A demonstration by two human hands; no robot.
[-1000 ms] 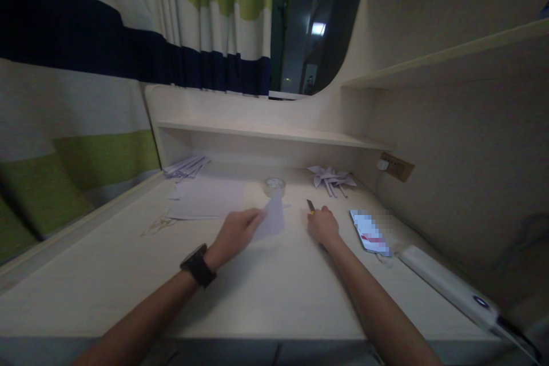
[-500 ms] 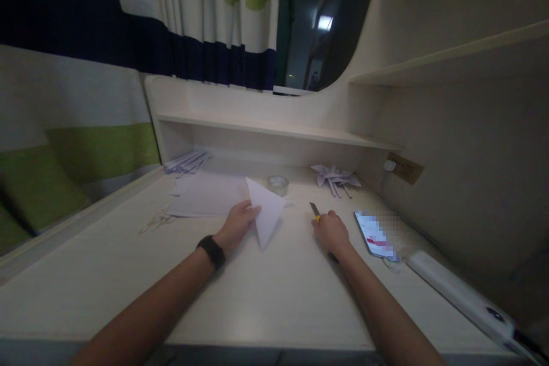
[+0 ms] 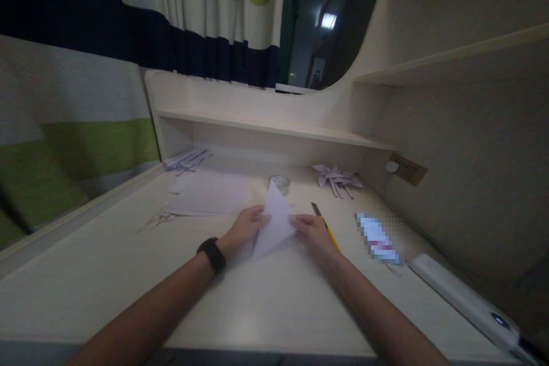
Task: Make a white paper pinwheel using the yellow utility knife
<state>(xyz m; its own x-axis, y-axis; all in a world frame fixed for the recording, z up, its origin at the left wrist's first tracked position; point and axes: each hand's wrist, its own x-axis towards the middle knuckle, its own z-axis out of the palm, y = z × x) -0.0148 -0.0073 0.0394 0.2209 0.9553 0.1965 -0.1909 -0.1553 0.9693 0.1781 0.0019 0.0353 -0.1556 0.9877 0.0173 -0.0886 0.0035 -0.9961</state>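
Observation:
A white folded paper triangle [image 3: 277, 218] is held up over the desk between both hands. My left hand [image 3: 245, 230], with a dark watch on its wrist, pinches the triangle's left edge. On the opposite side, my right hand [image 3: 315, 233] grips the right corner between thumb and fingers. A yellow utility knife [image 3: 330, 231] lies on the desk just beside my right hand, its dark blade pointing away from me. Behind the triangle stands a roll of clear tape [image 3: 281, 184], partly covered by the paper's tip.
White paper sheets [image 3: 210, 191] and rolled paper sticks [image 3: 189, 160] lie at the back left, near loose rubber bands [image 3: 155, 217]. Folded paper pinwheels [image 3: 337, 178] sit at the back right. A phone [image 3: 377, 238] and a long white lamp-like bar [image 3: 463, 297] are on the right.
My right hand has let go of the utility knife, leaving it on the desk, and moved left to take the triangle's right side. The triangle has turned and shifted slightly right.

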